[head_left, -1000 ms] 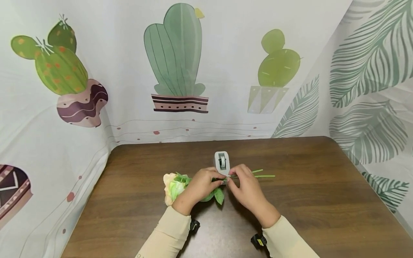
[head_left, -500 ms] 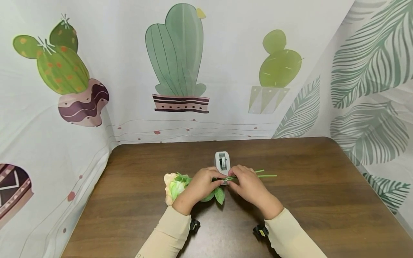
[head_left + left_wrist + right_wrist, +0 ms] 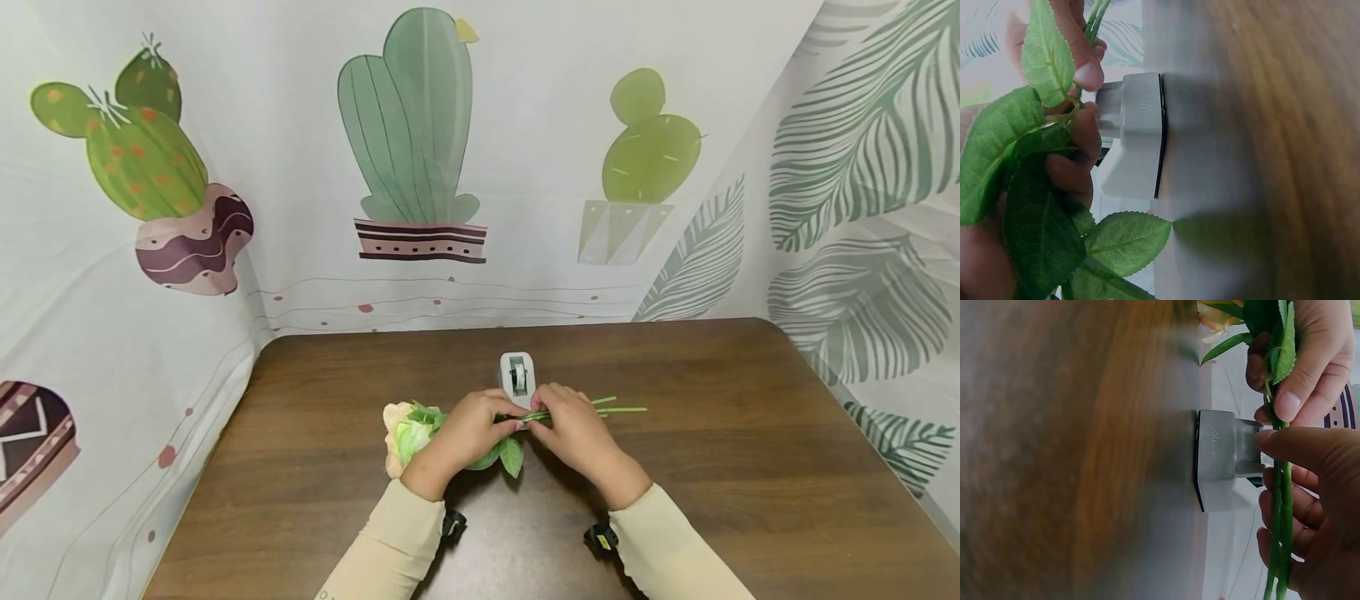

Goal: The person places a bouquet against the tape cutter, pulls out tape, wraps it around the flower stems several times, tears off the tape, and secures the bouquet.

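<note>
Artificial flowers with pale peach and light green blooms lie across the table, blooms to the left. My left hand grips their stems just below the blooms, among green leaves. Close beside it, my right hand holds the same green stems, its thumb in front and its fingers curled behind them in the right wrist view. Stem ends stick out to the right. Directly behind the fingertips stands a small white and grey tape dispenser. Whether tape lies between the fingertips cannot be made out.
The brown wooden table runs under both arms. Behind it hangs a white cloth printed with cacti and leaves. Each wrist wears a small black camera, such as the right wrist camera.
My right hand's fingers have come down onto the stems close to the left fingertips, where they stood slightly raised a second ago. The left hand stays almost still.
</note>
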`<state>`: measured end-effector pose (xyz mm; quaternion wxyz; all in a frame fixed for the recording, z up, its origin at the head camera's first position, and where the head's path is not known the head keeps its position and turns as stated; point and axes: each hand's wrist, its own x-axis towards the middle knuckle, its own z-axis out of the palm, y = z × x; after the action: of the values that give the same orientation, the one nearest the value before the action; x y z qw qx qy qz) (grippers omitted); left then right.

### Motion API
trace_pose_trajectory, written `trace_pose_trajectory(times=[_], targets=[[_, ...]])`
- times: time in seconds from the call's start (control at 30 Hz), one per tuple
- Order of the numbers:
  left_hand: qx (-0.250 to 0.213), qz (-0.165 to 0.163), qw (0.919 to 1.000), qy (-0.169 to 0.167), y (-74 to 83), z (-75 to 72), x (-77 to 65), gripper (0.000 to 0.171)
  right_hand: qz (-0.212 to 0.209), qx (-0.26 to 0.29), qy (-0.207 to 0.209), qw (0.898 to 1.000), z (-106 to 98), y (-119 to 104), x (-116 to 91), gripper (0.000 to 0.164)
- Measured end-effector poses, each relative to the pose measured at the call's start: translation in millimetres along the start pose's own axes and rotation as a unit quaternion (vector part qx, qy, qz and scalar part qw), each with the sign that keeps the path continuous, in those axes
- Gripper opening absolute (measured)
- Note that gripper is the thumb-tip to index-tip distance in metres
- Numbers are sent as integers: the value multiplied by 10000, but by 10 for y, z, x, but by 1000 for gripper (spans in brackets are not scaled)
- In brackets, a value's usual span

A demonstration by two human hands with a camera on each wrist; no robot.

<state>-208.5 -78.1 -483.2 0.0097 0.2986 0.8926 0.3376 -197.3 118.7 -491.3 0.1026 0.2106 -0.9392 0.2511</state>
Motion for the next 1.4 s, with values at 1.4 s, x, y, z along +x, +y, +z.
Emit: trace_pose_trajectory(times=[1.4], targets=[[-242, -309, 9991, -138, 141, -95, -22, 17, -1160, -732, 1098, 9844, 19, 50, -22, 31]])
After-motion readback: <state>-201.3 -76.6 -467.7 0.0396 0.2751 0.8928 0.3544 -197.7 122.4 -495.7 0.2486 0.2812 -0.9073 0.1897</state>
